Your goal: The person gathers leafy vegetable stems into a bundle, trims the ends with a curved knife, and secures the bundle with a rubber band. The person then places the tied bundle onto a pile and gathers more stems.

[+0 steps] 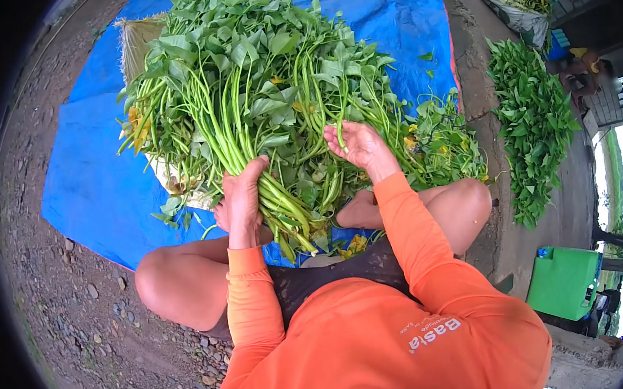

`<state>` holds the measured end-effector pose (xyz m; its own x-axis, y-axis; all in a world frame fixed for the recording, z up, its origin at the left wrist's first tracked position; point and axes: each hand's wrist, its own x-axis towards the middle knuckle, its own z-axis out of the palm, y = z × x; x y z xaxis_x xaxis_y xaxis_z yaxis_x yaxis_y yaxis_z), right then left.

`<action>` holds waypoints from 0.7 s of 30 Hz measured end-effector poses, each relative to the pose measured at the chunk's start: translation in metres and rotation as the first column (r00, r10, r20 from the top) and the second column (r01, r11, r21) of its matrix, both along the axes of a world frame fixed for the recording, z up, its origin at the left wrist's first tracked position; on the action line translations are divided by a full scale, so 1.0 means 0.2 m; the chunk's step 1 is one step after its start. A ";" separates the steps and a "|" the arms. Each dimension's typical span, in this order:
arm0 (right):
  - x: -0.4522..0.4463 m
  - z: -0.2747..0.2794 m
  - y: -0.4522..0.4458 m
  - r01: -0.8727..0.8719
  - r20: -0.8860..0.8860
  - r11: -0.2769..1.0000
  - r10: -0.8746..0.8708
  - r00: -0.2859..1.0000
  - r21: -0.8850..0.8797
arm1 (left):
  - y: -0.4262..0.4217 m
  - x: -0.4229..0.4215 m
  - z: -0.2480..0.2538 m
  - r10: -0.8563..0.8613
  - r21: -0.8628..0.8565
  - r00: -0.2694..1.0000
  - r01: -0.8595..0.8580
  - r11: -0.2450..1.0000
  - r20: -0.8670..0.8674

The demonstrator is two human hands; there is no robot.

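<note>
My left hand (242, 196) is wrapped round a thick bunch of water spinach (223, 117), its long green stems fanning up and away from me and the cut ends poking out below the fist. To the right of it, my right hand (361, 146) pinches one water spinach stem (342, 136) between thumb and fingers, palm partly turned up. A big leafy heap of the same greens (272, 38) lies beyond both hands, with some yellowed leaves (137, 127) among it. Part of a pale woven sack (138, 44) shows under the heap.
A blue tarp (83, 178) spreads under the heap and my crossed legs. Loose trimmings (441, 142) lie by my right knee. Farther right are a row of leafy bundles (534, 121), a filled sack (511, 7), a green box (565, 281) and another person (581, 74). Gravel (110, 310) borders the left.
</note>
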<state>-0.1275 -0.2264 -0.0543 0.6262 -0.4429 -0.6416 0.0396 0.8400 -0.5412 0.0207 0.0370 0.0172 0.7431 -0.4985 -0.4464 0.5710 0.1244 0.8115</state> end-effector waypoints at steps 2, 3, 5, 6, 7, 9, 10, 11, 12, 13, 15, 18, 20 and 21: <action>-0.03 -0.02 -0.02 0.005 0.064 0.997 -0.010 0.998 0.080 | 0.00 -0.01 -0.02 -0.006 0.010 1.000 0.006 1.000 -0.010; -0.03 0.02 0.00 0.061 0.005 0.998 -0.061 0.998 -0.025 | 0.00 0.00 -0.02 -0.005 0.016 1.000 0.005 1.000 -0.011; -0.04 0.14 0.09 0.141 -0.088 0.961 -0.165 0.982 -0.237 | 0.01 -0.01 0.02 -0.004 -0.001 1.000 0.004 1.000 -0.003; -0.05 0.18 0.11 0.150 -0.074 0.939 -0.181 0.981 -0.310 | 0.01 0.00 0.00 -0.005 -0.010 1.000 0.005 1.000 0.011; -0.06 0.23 0.15 0.144 -0.079 0.903 -0.191 0.978 -0.404 | 0.02 0.00 0.00 0.001 -0.022 1.000 -0.001 1.000 -0.024; -0.05 0.29 0.23 0.227 0.009 0.746 -0.284 0.959 -0.626 | 0.02 -0.01 0.02 -0.005 -0.020 0.999 0.004 1.000 -0.035; -0.04 0.33 0.28 0.239 0.040 0.685 -0.293 0.955 -0.688 | 0.02 0.00 0.01 -0.009 -0.019 0.999 0.009 1.000 -0.037; -0.02 0.36 0.31 0.255 0.074 0.614 -0.304 0.950 -0.747 | 0.01 0.00 0.00 -0.011 -0.032 1.000 0.010 0.999 -0.025; -0.01 0.41 0.35 0.271 0.110 0.535 -0.314 0.943 -0.800 | 0.01 -0.01 0.00 -0.016 -0.047 1.000 0.015 0.999 -0.013; 0.01 0.45 0.39 0.274 0.110 0.483 -0.340 0.934 -0.832 | 0.00 -0.01 -0.01 -0.019 -0.063 1.000 0.019 0.998 0.001; 0.05 0.45 0.46 0.279 0.138 0.416 -0.337 0.931 -0.866 | -0.01 -0.02 -0.02 -0.036 -0.094 0.999 0.035 0.995 -0.010; 0.10 0.38 0.62 0.098 0.032 0.516 -0.136 0.990 -0.851 | -0.04 -0.03 -0.09 -0.026 -0.148 0.998 0.017 0.989 -0.055; 0.11 0.31 0.75 -0.120 -0.093 0.584 0.076 0.993 -0.803 | -0.05 -0.05 -0.19 -0.020 -0.235 0.991 -0.012 0.972 -0.132; 0.11 0.24 0.77 -0.194 -0.134 0.557 0.147 0.980 -0.807 | -0.07 -0.05 -0.23 0.006 -0.309 0.986 -0.057 0.949 -0.165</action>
<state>-0.1052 -0.0719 -0.0057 0.7281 -0.6788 -0.0950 -0.1005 0.0315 -0.9944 0.0108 0.0223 -0.0285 0.6924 -0.6093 -0.3864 0.6816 0.3768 0.6272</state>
